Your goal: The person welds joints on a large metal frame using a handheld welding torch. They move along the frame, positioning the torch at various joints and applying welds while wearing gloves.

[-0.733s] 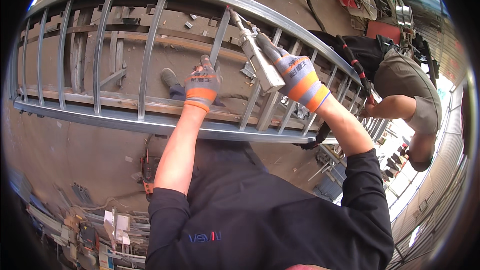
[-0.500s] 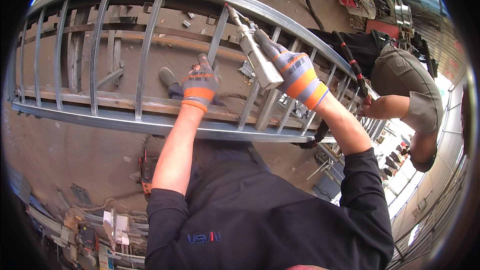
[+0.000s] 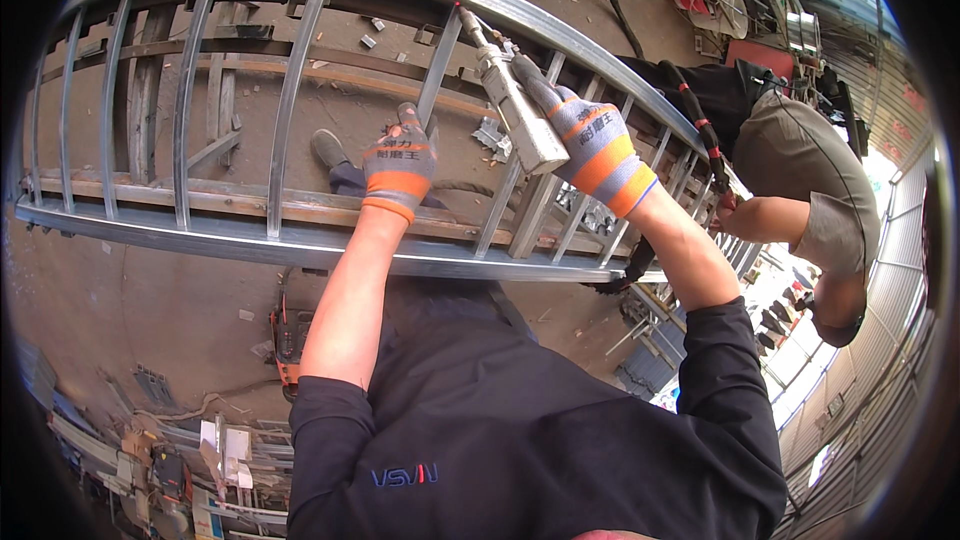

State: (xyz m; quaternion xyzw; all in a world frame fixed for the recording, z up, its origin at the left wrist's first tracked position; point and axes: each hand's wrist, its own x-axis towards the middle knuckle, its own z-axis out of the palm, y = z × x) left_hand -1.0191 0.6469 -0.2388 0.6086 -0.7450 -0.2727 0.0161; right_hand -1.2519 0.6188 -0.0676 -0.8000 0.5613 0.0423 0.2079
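A ladder-like frame of silvery metal tubing [image 3: 160, 230] lies across in front of me, with several bars between its two long rails. My gloved left hand [image 3: 400, 165] is closed around one metal bar [image 3: 441, 65], low on its visible length. A grey, boxy handheld welding gun [image 3: 517, 112] is gripped in my gloved right hand [image 3: 597, 145]. Its narrow nozzle slants toward the far rail, where a red spot shows at the bar's upper end. My right palm and fingers partly hide the gun's body. Both gloves are grey and orange.
At the right a co-worker in shorts [image 3: 805, 160] stands close to the frame, a black hose with red bands [image 3: 700, 120] beside them. Below the frame sits an orange and black machine [image 3: 287, 340]. Metal offcuts [image 3: 492, 137] lie beneath the bars.
The view has shifted slightly, and the frame's left end looks a little displaced. Both hands keep their grips, and the nozzle stays at the bar's upper end.
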